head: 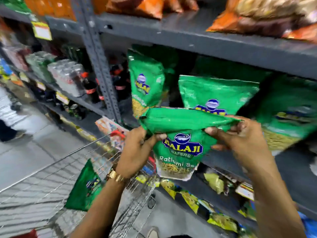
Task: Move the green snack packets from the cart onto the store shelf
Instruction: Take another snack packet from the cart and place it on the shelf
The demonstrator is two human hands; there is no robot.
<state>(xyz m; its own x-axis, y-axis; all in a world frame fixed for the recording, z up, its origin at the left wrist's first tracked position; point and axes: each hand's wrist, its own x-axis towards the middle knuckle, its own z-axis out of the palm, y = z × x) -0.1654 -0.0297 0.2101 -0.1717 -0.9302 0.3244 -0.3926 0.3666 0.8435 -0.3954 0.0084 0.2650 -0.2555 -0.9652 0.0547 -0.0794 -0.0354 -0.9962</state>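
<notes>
Overhead, both hands' fingers (161,136) pinched on green "BALAJI WAFERS" packet (180,143) before shelf (205,38)

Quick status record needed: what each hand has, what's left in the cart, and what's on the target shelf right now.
left hand: gripping the upper left of the held green packet
right hand: pinching the packet's top right corner
held packet: upright, label facing the camera, in front of the shelf, not yet placed
cart: one green packet in cart, leaning on the wire side
target shelf: at least three green packets standing; nearest one directly behind the held packet
image quality: motion blur, edges soft
</notes>
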